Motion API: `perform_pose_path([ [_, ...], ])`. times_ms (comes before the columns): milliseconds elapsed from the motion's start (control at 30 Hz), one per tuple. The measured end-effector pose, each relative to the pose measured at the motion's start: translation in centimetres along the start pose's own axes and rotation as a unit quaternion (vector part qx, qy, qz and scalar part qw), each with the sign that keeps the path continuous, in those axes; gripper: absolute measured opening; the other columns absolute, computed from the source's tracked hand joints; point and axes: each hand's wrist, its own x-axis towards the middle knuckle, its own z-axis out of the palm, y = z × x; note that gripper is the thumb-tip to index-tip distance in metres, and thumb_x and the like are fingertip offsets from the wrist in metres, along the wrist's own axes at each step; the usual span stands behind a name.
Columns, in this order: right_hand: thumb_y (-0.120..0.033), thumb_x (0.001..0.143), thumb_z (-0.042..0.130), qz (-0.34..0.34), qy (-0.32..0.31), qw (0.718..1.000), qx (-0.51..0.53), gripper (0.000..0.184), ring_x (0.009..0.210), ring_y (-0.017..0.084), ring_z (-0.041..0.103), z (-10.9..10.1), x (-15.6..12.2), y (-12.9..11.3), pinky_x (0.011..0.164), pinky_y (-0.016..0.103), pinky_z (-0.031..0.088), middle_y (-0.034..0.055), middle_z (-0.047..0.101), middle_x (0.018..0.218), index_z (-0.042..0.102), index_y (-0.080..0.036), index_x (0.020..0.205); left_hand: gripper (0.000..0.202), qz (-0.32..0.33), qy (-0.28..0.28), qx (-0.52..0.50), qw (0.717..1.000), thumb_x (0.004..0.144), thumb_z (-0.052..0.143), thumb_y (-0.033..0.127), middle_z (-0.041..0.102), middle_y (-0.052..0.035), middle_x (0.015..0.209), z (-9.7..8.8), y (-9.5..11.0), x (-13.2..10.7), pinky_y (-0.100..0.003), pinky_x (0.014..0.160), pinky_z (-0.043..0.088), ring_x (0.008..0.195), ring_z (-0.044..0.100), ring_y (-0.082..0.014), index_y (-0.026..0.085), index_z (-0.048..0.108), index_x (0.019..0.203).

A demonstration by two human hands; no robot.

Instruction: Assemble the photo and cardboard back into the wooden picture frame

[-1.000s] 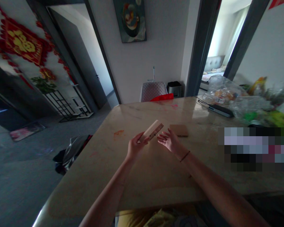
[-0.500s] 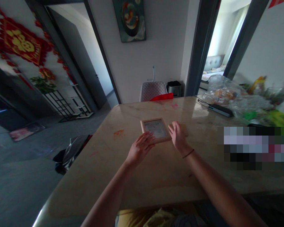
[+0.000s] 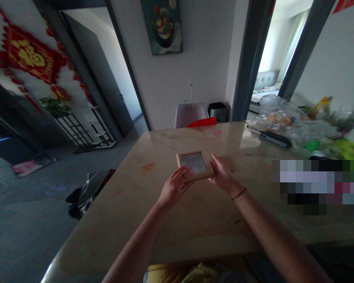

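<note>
A small wooden picture frame [image 3: 194, 164] is held face up just above the beige marble table [image 3: 194, 220], near its middle. My left hand [image 3: 174, 187] grips the frame's near left corner, fingers curled over the edge. My right hand [image 3: 222, 175] closes on the frame's right side, with a dark band round the wrist. A flat brown board [image 3: 228, 161] lies on the table just behind my right hand, partly hidden by it.
A dark flat device [image 3: 271, 136] and crumpled clear plastic bags [image 3: 286, 118] with packets crowd the table's right end. A grey padded chair [image 3: 191, 113] stands at the far edge. A dark bundle [image 3: 88, 188] sits on the floor left of the table.
The frame was held on edge by my left hand alone. It has turned face up, and my right hand has come from open beside it to gripping its right side.
</note>
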Motion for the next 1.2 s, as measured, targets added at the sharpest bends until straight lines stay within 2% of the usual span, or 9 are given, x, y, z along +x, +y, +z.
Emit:
perform_pose_path([
  [200, -0.019, 0.084, 0.044, -0.168, 0.096, 0.917, -0.348, 0.027, 0.082, 0.013, 0.067, 1.0, -0.7, -0.4, 0.067, 0.022, 0.053, 0.0097, 0.072, 0.086, 0.067, -0.004, 0.084, 0.033, -0.035, 0.022, -0.036, 0.999, 0.081, 0.058, 0.035, 0.064, -0.0087, 0.109, 0.3, 0.2, 0.0, -0.043, 0.092, 0.047, 0.109, 0.056, -0.0222, 0.022, 0.06, 0.111],
  [267, -0.02, 0.091, 0.027, -0.15, 0.06, 0.946, -0.282, 0.043, 0.073, 0.011, 0.068, 1.4, -0.6, -0.9, 0.059, 0.019, 0.052, 0.0075, 0.072, 0.076, 0.066, -0.004, 0.084, 0.034, -0.047, 0.025, -0.052, 0.997, 0.08, 0.059, 0.036, 0.065, -0.009, 0.109, 0.6, 0.2, 0.0, -0.042, 0.091, 0.048, 0.107, 0.057, -0.0222, 0.022, 0.06, 0.111],
  [333, -0.023, 0.095, 0.008, -0.067, -0.034, 0.993, -0.088, 0.059, 0.072, 0.012, 0.068, 1.8, -0.4, -1.3, 0.062, 0.022, 0.053, 0.008, 0.072, 0.076, 0.065, -0.008, 0.095, 0.034, -0.064, 0.024, -0.071, 0.995, 0.079, 0.06, 0.036, 0.065, -0.009, 0.107, 0.9, 0.2, 0.0, -0.041, 0.09, 0.048, 0.104, 0.058, -0.0218, 0.021, 0.061, 0.11],
  [400, -0.032, 0.094, -0.003, 0.049, -0.122, 0.984, 0.117, 0.068, 0.078, 0.016, 0.068, 2.0, -0.2, -1.6, 0.069, 0.03, 0.052, 0.011, 0.071, 0.085, 0.06, -0.012, 0.107, 0.034, -0.085, 0.02, -0.088, 0.992, 0.078, 0.061, 0.035, 0.065, -0.0089, 0.106, 1.3, 0.0, -0.2, -0.04, 0.09, 0.048, 0.103, 0.059, -0.0214, 0.021, 0.061, 0.109],
  [500, -0.047, 0.091, -0.002, 0.159, -0.15, 0.947, 0.237, 0.069, 0.084, 0.021, 0.065, 2.2, -0.2, -1.7, 0.076, 0.037, 0.049, 0.0123, 0.068, 0.093, 0.055, -0.016, 0.114, 0.033, -0.116, 0.018, -0.104, 0.988, 0.077, 0.063, 0.034, 0.065, -0.0087, 0.106, 1.7, -0.4, -0.4, -0.039, 0.091, 0.047, 0.104, 0.059, -0.0214, 0.021, 0.062, 0.106],
  [733, -0.045, 0.09, -0.008, 0.219, -0.161, 0.92, 0.284, 0.072, 0.082, 0.018, 0.065, 2.5, 0.1, -0.1, 0.076, 0.035, 0.048, 0.0115, 0.067, 0.085, 0.056, -0.016, 0.109, 0.035, -0.195, 0.05, -0.133, 0.97, 0.076, 0.062, 0.038, 0.064, -0.0083, 0.11, 1.9, -1.5, -0.6, -0.036, 0.09, 0.046, 0.104, 0.059, -0.0208, 0.02, 0.062, 0.107],
  [833, -0.041, 0.091, 0.02, 0.262, -0.128, 0.912, 0.287, 0.048, 0.078, 0.019, 0.065, 3.3, 0.2, 0.9, 0.073, 0.035, 0.049, 0.0127, 0.068, 0.088, 0.059, -0.015, 0.099, 0.036, -0.22, 0.068, -0.126, 0.965, 0.076, 0.062, 0.039, 0.065, -0.0085, 0.11, 1.9, -2.1, -0.6, -0.035, 0.089, 0.046, 0.102, 0.06, -0.0208, 0.02, 0.062, 0.106],
  [933, -0.022, 0.074, 0.052, 0.277, -0.062, 0.918, 0.276, 0.02, 0.076, 0.018, 0.065, 3.8, 0.3, 1.6, 0.072, 0.032, 0.049, 0.0074, 0.069, 0.086, 0.063, -0.017, 0.09, 0.035, -0.217, 0.074, -0.119, 0.966, 0.077, 0.061, 0.039, 0.064, -0.008, 0.11, 1.7, -2.6, -0.6, -0.034, 0.089, 0.046, 0.102, 0.06, -0.0204, 0.02, 0.062, 0.107],
  [1200, -0.003, 0.057, 0.046, 0.225, 0.027, 0.95, 0.217, 0.037, 0.061, 0.012, 0.06, 1.9, 1.0, 1.7, 0.056, 0.021, 0.043, 0.001, 0.069, 0.075, 0.067, -0.016, 0.084, 0.031, -0.228, 0.109, -0.093, 0.963, 0.076, 0.062, 0.039, 0.067, -0.0062, 0.101, 1.3, -3.8, -0.7, -0.03, 0.076, 0.052, 0.091, 0.063, -0.0184, 0.021, 0.064, 0.102],
])
